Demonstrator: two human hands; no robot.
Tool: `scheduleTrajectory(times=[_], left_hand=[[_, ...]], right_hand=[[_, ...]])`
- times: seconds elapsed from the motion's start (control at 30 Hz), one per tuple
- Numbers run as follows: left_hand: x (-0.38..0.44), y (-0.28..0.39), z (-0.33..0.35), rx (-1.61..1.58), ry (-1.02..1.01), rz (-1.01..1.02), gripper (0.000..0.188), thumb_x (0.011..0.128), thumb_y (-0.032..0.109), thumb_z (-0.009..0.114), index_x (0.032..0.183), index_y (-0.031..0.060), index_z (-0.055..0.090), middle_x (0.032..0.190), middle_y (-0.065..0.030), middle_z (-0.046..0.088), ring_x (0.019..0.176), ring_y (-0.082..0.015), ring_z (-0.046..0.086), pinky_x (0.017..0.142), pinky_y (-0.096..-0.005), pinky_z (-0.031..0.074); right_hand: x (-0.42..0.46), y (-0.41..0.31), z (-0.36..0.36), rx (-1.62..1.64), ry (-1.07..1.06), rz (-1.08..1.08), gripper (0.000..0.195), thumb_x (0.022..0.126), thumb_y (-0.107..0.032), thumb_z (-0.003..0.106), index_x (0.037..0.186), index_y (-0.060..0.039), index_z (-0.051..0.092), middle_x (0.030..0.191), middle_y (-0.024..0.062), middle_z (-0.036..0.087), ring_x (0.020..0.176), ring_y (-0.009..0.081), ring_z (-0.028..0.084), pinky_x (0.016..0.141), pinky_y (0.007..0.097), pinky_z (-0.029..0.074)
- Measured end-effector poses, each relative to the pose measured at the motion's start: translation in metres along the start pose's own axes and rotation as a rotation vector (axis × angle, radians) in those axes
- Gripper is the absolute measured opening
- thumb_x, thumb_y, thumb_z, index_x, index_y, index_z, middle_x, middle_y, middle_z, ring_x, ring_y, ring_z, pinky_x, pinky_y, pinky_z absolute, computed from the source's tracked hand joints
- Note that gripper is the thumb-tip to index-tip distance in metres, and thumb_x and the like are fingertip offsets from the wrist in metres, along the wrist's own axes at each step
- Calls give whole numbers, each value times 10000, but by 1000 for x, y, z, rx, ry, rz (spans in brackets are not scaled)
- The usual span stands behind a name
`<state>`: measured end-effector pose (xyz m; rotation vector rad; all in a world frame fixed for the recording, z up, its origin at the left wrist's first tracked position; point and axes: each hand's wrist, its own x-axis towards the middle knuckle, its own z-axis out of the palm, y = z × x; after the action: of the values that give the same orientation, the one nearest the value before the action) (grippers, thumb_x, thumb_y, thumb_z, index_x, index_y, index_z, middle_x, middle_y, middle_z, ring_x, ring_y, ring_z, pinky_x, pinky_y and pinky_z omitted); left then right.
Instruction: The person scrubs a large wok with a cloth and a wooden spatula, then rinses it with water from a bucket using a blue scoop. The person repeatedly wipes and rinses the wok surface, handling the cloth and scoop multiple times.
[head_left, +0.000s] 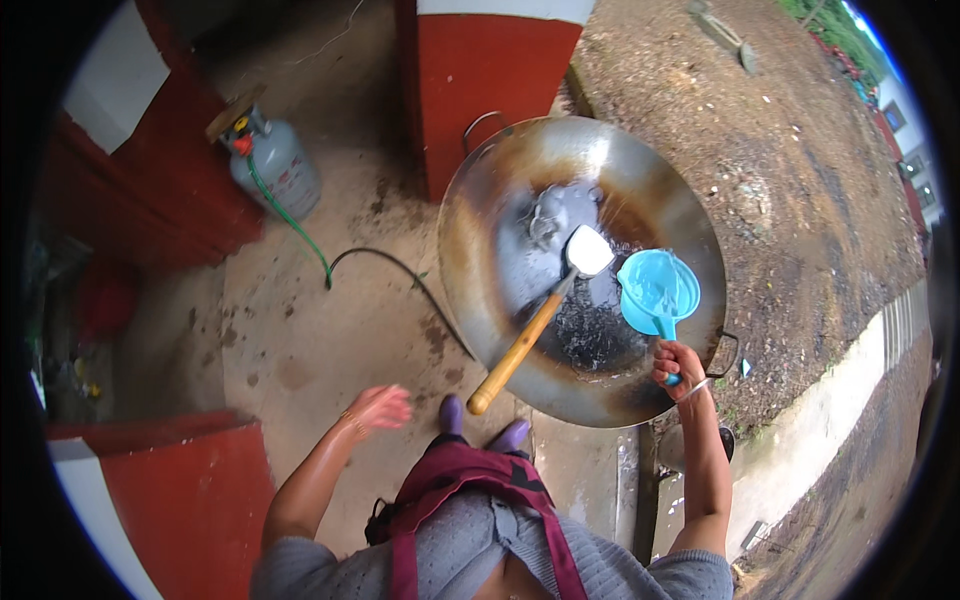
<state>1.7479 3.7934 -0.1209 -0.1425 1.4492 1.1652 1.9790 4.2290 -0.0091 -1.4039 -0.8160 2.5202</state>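
My right hand (677, 367) grips the handle of a light-blue plastic water dipper (643, 300), which is over the right side of a large steel wok (472, 217). Clear water shows in the dipper. Shallow liquid lies in the bottom of the wok, and its sides are stained brown. A wok spatula (525, 343) rests in the wok, its pale blade in the liquid and its wooden handle reaching past the near rim. My left hand (381, 407) hangs empty over the concrete floor, left of the spatula handle, with fingers extended.
A grey gas cylinder (281, 169) stands at upper left; its green hose (289, 214) and a black hose (409, 274) run towards the wok. Red-painted pillars (487, 82) rise behind and at left. Bare ground (787, 187) lies to the right, beyond a concrete edge.
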Motion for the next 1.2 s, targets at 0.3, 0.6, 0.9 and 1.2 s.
scheduleTrajectory(times=[0.3, 0.6, 0.9, 1.2], left_hand=[[0, 47, 90, -136, -455, -126, 525, 852, 482, 276, 1026, 17, 448, 928, -157, 567, 798, -219, 584, 695, -327, 477], [2, 59, 94, -225, -408, -15, 381, 857, 378, 365, 913, 29, 508, 766, -109, 593, 635, -179, 592, 568, -276, 483], [39, 109, 111, -703, -501, -2, 435, 853, 411, 346, 1047, 27, 415, 892, -177, 553, 814, -277, 567, 688, -415, 486], [76, 174, 140, -896, -483, -20, 570, 844, 313, 393, 1240, -37, 180, 1240, -298, 230, 1144, -470, 234, 917, -592, 217]], right_hand=[[-15, 32, 90, -600, -164, 44, 96, 771, -54, 474, 770, -53, 378, 532, -9, 357, 340, 56, 301, 318, 232, 291], [72, 43, 132, -394, -255, -12, 96, 776, -54, 462, 754, -42, 369, 537, -2, 352, 351, 58, 308, 326, 242, 299], [5, 14, 88, -565, -72, -141, 129, 761, -74, 473, 730, -82, 348, 515, -10, 321, 349, 77, 300, 322, 247, 274], [-91, -5, 108, -668, -130, -103, 151, 760, -80, 495, 795, -75, 348, 562, 10, 342, 360, 71, 286, 318, 217, 239]])
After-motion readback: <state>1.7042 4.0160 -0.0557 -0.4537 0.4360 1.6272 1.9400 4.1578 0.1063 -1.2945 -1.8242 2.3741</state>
